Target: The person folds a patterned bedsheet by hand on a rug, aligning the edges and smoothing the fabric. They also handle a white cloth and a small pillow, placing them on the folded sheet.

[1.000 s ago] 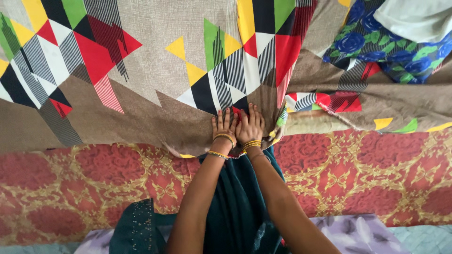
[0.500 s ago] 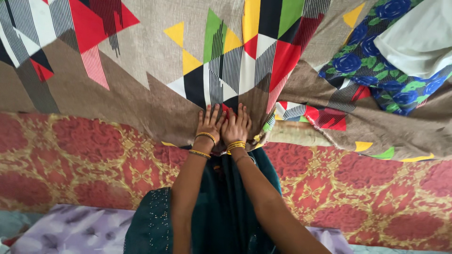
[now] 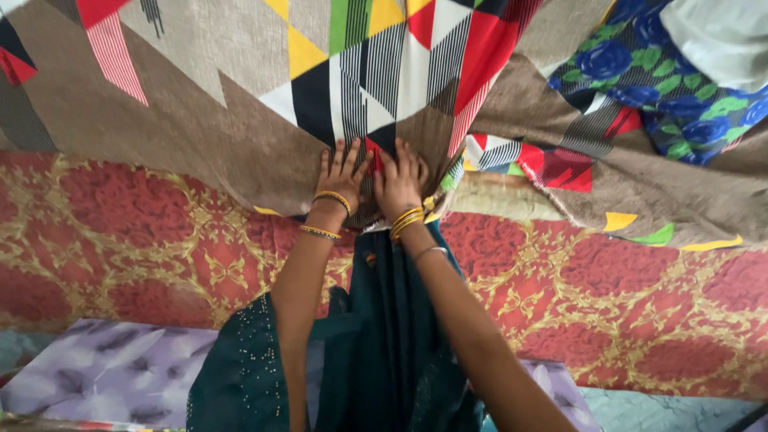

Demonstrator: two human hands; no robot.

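Observation:
A big brown cloth with coloured triangles and striped patches [image 3: 200, 120] lies spread over a red and gold patterned mattress [image 3: 136, 240]. My left hand [image 3: 344, 172] and my right hand [image 3: 400, 180] rest side by side, palms down with fingers spread, on the cloth's near edge where it bunches. Gold bangles sit on both wrists. Neither hand grips the cloth. A dark teal garment with small sequins [image 3: 384, 336] hangs below my arms.
A blue floral cloth with green leaves [image 3: 664, 88] and a white piece [image 3: 720, 36] lie at the upper right. A folded part of the brown cloth [image 3: 640, 184] trails to the right. Purple floral fabric [image 3: 104, 368] lies at the lower left.
The view has shifted closer and a little leftward. Both hands stay pressed together on the cloth's edge, fingers slightly more spread.

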